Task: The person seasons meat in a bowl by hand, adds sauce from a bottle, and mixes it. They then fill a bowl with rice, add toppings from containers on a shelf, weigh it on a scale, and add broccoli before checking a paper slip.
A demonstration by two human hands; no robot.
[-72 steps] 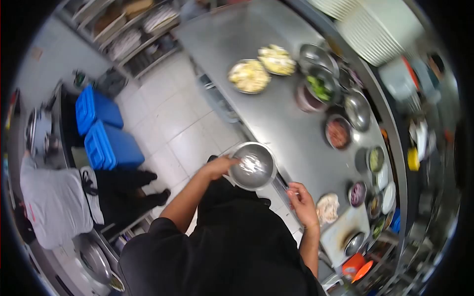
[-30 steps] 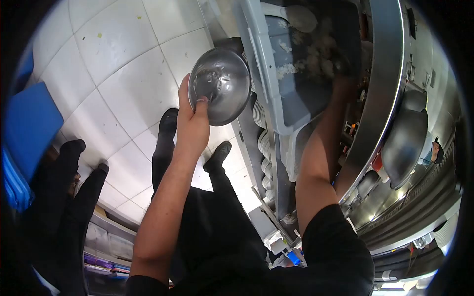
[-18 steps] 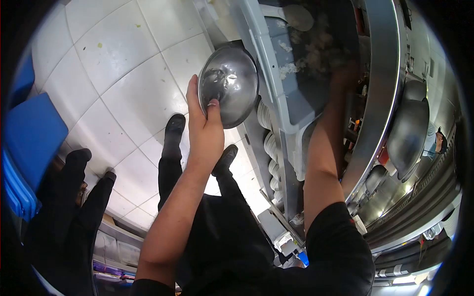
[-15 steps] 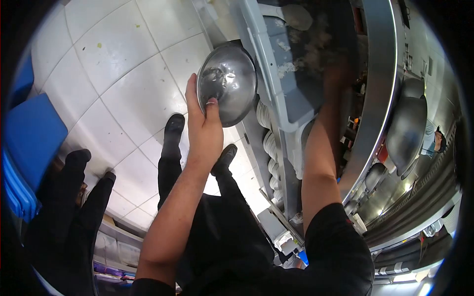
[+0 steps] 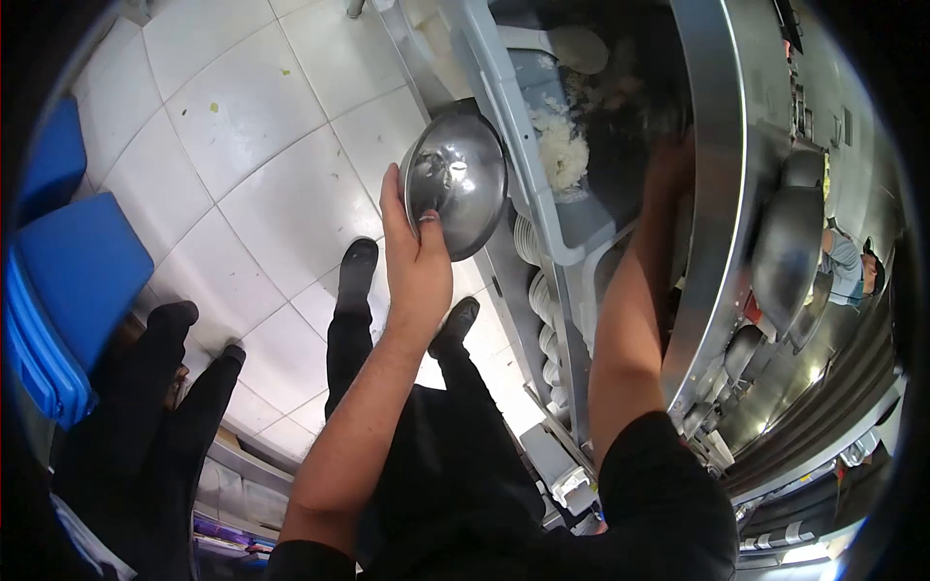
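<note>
My left hand (image 5: 418,276) is closed on the rim of a shiny metal bowl (image 5: 457,184), thumb on one face and fingers behind it. The bowl is tilted on its side beside a grey plastic bin (image 5: 540,194). Inside the bin lies a clump of white cooked rice (image 5: 562,160), with a pale round-bladed rice paddle (image 5: 579,50) near the far end. My right hand (image 5: 670,165) reaches in over the bin under the steel counter, and deep shadow hides its fingers. Whether it holds anything cannot be made out.
A steel counter edge (image 5: 712,194) runs along the right, with large dark woks (image 5: 790,242) beyond. Stacked white bowls (image 5: 542,295) sit below the bin. Blue chairs (image 5: 82,271) and another person's legs (image 5: 160,407) are at left, on white floor tiles (image 5: 252,174).
The view has shifted a little. More of the rice clump shows in the bin. My left hand still grips the bowl, and my right hand remains in the shadow.
</note>
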